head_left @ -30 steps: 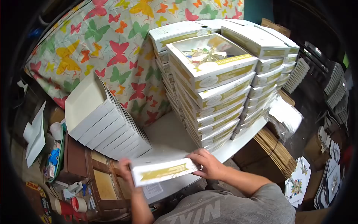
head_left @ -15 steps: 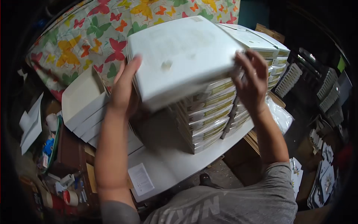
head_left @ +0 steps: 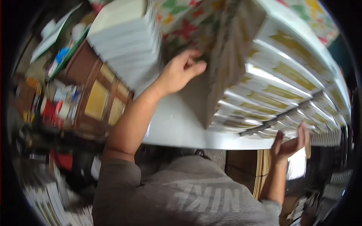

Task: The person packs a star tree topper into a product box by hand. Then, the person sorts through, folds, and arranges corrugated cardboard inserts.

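So the gold-and-white box stack [head_left: 277, 81] is on the table [head_left: 173, 128], probably piled flat for steadiness, with left hand [head_left: 181, 73] and right hand [head_left: 289, 147] empty and well apart beside it, plain white boxes [head_left: 122, 43] off to its left, likely for easy reach.

Dim, cluttered workroom around a white table

Table [head_left: 169, 120] at centre, running toward 4 o'clock; top pale and smooth, catching a soft sheen. Butterfly-print curtain [head_left: 184, 30] hangs behind it at 12 o'clock, showing again at 2; red, green and yellow on a light ground. Brown cabinet [head_left: 97, 100] with yellow panels, between 9 and 10 o'clock. Green-rimmed tray [head_left: 69, 56] of oddments at 10. Floor [head_left: 218, 156] visible toward 5 o'clock, grey and speckled. Pale ribbed racks [head_left: 335, 182] at 4, blurred. Light falls brightest on table and upper right; outer edges sink into near-black. Wall surfaces hard to make out.
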{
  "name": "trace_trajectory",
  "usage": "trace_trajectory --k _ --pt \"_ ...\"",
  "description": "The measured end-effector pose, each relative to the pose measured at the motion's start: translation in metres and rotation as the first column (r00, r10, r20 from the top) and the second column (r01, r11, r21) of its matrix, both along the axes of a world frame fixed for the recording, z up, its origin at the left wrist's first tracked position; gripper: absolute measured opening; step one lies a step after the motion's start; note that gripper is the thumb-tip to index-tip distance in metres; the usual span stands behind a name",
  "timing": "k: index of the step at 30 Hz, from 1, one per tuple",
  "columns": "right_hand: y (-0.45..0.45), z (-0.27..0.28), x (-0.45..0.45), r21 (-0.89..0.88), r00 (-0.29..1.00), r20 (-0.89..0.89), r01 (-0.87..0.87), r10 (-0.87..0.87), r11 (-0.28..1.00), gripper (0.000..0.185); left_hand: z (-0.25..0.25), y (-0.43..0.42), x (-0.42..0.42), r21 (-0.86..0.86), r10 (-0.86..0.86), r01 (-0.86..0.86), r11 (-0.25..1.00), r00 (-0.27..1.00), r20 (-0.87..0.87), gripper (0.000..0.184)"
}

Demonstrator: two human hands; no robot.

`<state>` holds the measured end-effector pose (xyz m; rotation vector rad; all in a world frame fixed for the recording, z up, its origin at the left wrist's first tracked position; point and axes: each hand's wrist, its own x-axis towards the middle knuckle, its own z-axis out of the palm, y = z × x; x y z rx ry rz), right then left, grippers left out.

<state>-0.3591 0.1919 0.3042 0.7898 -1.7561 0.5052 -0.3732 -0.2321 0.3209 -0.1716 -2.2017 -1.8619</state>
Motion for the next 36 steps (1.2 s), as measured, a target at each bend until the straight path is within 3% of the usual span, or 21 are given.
trace_trajectory --k 1,3,4,6,7,9,10,14,17,18,19,20,21,24,25,29,30,33,36 --pt "0.005 -0.048 0.008 0.024 0.994 0.105 -0.028 0.025 0.999 0.065 -0.051 -0.025 0.021 -0.181 0.052 -0.039 0.983 0.996 0.068 0.05" --pt "-0.004 -0.134 0.038 0.062 0.849 0.528 -0.069 0.026 0.996 0.062 -0.156 -0.06 0.085 -0.356 0.396 -0.27 0.895 0.849 0.351 0.051" --pt "-0.011 -0.168 0.054 0.111 0.67 0.742 -0.146 0.016 0.983 0.063 -0.217 -0.078 0.121 -0.497 0.562 -0.33 0.803 0.698 0.444 0.051" --pt "-0.03 -0.211 0.072 0.1 0.077 0.994 -0.325 -0.079 0.94 0.068 -0.307 -0.095 0.194 -0.59 0.614 -0.295 0.752 0.64 0.463 0.055" --pt "-0.032 -0.24 0.084 0.121 0.023 0.992 -0.447 -0.123 0.887 0.073 -0.308 -0.085 0.212 -0.59 0.639 -0.282 0.757 0.506 0.579 0.056" --pt "-0.036 -0.284 0.104 0.163 -0.146 0.95 -0.516 -0.274 0.841 0.067 -0.315 -0.074 0.224 -0.723 0.715 -0.227 0.653 0.5 0.489 0.061" --pt "-0.039 -0.3 0.11 0.166 -0.156 0.948 -0.505 -0.279 0.847 0.067 -0.322 -0.078 0.227 -0.719 0.704 -0.213 0.661 0.507 0.497 0.061" --pt "-0.028 -0.343 0.137 0.292 -0.518 0.785 -0.173 -0.339 0.941 0.056 -0.351 -0.108 0.187 -0.869 0.781 -0.134 0.476 0.52 0.347 0.064" --pt "-0.006 -0.336 0.186 0.338 -0.477 0.862 0.29 -0.17 0.896 0.048 -0.363 -0.145 0.169 -0.863 0.722 -0.048 0.503 0.572 0.39 0.067" --pt "0.005 -0.331 0.206 0.362 -0.475 0.863 0.348 -0.17 0.865 0.048 -0.37 -0.154 0.162 -0.84 0.691 -0.043 0.54 0.593 0.414 0.068" --pt "0.015 -0.33 0.229 0.385 -0.477 0.862 0.401 -0.17 0.831 0.047 -0.36 -0.156 0.156 -0.821 0.683 0.031 0.57 0.537 0.495 0.068" --pt "0.023 -0.328 0.256 0.4 -0.49 0.86 0.471 -0.144 0.786 0.047 -0.381 -0.166 0.157 -0.86 0.686 0.024 0.51 0.592 0.423 0.068" --pt "0.029 -0.326 0.287 0.418 -0.511 0.851 0.526 -0.118 0.741 0.046 -0.36 -0.157 0.154 -0.848 0.69 0.062 0.526 0.552 0.468 0.068" --pt "0.023 -0.316 0.385 0.437 -0.564 0.82 0.726 0.095 0.53 0.047 -0.347 -0.153 0.152 -0.85 0.634 0.146 0.506 0.604 0.482 0.07" --pt "0.02 -0.318 0.419 0.432 -0.551 0.823 0.765 0.137 0.477 0.047 -0.344 -0.151 0.154 -0.852 0.59 0.178 0.493 0.651 0.477 0.07" --pt "-0.007 -0.366 0.547 0.598 -0.733 0.67 0.626 0.117 0.501 0.047 -0.328 -0.128 0.162 -0.91 0.479 0.092 0.404 0.826 0.296 0.076" --pt "-0.02 -0.375 0.576 0.591 -0.721 0.672 0.659 0.168 0.465 0.047 -0.326 -0.111 0.159 -0.914 0.429 0.113 0.39 0.856 0.289 0.076" --pt "-0.045 -0.407 0.64 0.255 -0.355 0.9 0.9 0.254 0.353 0.044 -0.328 -0.054 0.168 -0.903 -0.021 0.174 0.393 0.983 0.181 0.076" --pt "-0.049 -0.444 0.669 -0.123 0.059 0.977 0.939 0.203 0.322 0.042 -0.324 0.033 0.179 -0.888 -0.29 0.253 0.384 0.946 0.144 0.076"
